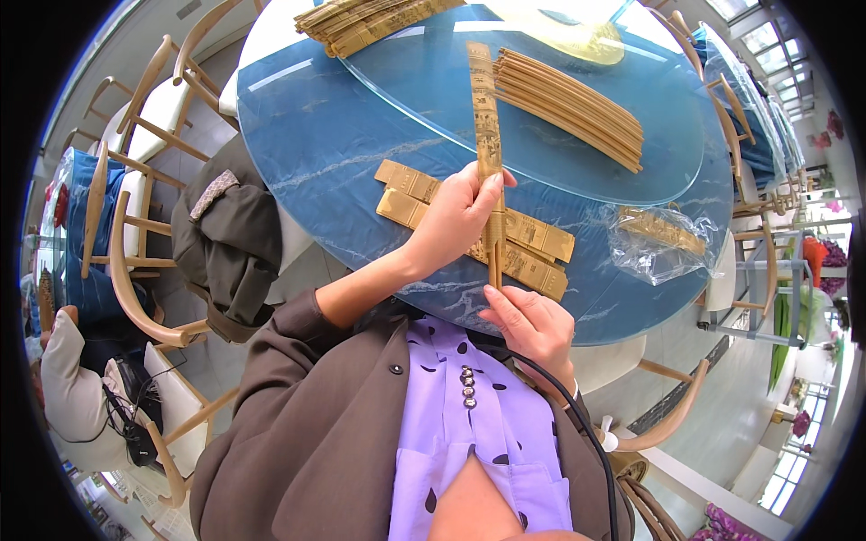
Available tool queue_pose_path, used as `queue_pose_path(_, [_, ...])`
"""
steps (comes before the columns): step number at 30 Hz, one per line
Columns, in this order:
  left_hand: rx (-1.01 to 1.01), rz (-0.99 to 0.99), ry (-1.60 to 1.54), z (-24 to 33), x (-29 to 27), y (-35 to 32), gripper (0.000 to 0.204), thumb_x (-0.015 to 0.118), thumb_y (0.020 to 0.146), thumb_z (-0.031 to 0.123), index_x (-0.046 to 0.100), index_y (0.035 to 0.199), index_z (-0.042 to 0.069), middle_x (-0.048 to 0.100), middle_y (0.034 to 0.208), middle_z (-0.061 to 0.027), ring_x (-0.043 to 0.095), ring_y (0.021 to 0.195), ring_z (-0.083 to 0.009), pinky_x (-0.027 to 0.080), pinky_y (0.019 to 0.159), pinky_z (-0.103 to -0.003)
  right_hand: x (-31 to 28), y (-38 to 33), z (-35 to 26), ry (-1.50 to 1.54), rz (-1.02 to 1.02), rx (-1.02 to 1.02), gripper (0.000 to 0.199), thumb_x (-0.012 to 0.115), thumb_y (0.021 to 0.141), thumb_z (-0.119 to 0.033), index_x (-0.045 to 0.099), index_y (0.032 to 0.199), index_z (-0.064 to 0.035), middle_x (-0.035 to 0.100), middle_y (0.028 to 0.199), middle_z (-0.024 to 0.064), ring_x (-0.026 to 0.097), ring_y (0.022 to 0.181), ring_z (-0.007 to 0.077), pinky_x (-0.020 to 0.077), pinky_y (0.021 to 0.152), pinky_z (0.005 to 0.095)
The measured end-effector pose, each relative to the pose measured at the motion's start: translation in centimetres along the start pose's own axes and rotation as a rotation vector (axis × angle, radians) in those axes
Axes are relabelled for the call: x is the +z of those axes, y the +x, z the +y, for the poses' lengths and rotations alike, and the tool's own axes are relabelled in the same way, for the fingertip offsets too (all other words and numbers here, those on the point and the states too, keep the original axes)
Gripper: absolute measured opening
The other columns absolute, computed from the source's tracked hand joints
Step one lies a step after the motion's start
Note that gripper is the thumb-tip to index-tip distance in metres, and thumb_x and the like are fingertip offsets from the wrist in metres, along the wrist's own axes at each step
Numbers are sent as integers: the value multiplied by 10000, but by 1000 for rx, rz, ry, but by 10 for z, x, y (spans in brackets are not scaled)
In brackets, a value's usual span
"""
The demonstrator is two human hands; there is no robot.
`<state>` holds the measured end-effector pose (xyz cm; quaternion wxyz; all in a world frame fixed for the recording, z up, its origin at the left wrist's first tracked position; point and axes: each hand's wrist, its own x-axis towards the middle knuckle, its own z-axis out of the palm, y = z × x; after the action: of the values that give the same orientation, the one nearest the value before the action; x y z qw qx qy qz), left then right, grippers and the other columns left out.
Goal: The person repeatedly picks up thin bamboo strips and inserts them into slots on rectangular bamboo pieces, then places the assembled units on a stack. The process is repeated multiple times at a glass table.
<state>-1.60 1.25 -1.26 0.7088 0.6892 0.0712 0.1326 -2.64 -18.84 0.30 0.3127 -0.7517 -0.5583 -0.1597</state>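
Over the near part of the round table, my left hand [458, 216] is closed around the middle of a long gold printed chopstick sleeve [484, 104]. The sleeve stands lengthwise, pointing away from me. Thin wooden chopsticks [494, 266] stick out of its near end. My right hand [537, 332] pinches their ends between thumb and fingers. Beneath my left hand, several flat gold sleeves [539, 236] lie on the tabletop, partly hidden by hand and wrist. Beyond them, a row of loose wooden chopsticks [568, 106] rests on the glass turntable [433, 99].
A pile of gold sleeves [379, 29] sits at the far left of the table. To the right lies a clear plastic bag [663, 242] with gold sleeves in it. Wooden chairs surround the blue marbled table [307, 153]; a dark coat [227, 230] covers one on the left.
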Motion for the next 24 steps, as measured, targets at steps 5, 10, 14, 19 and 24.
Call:
queue_pose_path(5, [41,-23,50,-5,3,-1,302,448,1099,289,594,990,48,533,836,11,478,786,-81,429,730,-264,13,4,-5,-42,86,85,422,860,709,-46,739,1113,-23,696,908,113,679,713,260,546,603,339])
queue_pose_path(10, [2,-24,-149,9,-2,7,396,386,1111,350,612,1008,41,562,817,-13,510,792,-91,437,750,-264,20,3,-6,-23,149,101,372,842,757,-31,738,1114,-10,691,923,116,684,723,242,558,616,327])
queue_pose_path(14, [-24,67,-330,16,-2,23,446,355,1116,365,619,998,26,574,801,-16,514,772,-91,433,742,-248,22,4,-9,42,171,68,350,840,763,-31,748,1100,-16,695,924,111,682,715,232,559,608,323])
queue_pose_path(19, [-27,-2,-289,8,2,20,427,344,1121,341,584,939,38,552,772,-18,493,759,-107,430,740,-262,19,10,-5,29,149,38,405,872,740,-96,736,1116,-27,689,894,87,669,694,215,542,588,310])
queue_pose_path(24, [-55,-26,-272,10,6,14,415,341,1124,337,556,919,48,538,768,-16,477,752,-104,425,736,-265,18,9,-5,-18,194,61,352,885,736,-165,738,1040,-65,662,877,58,634,657,191,498,545,294])
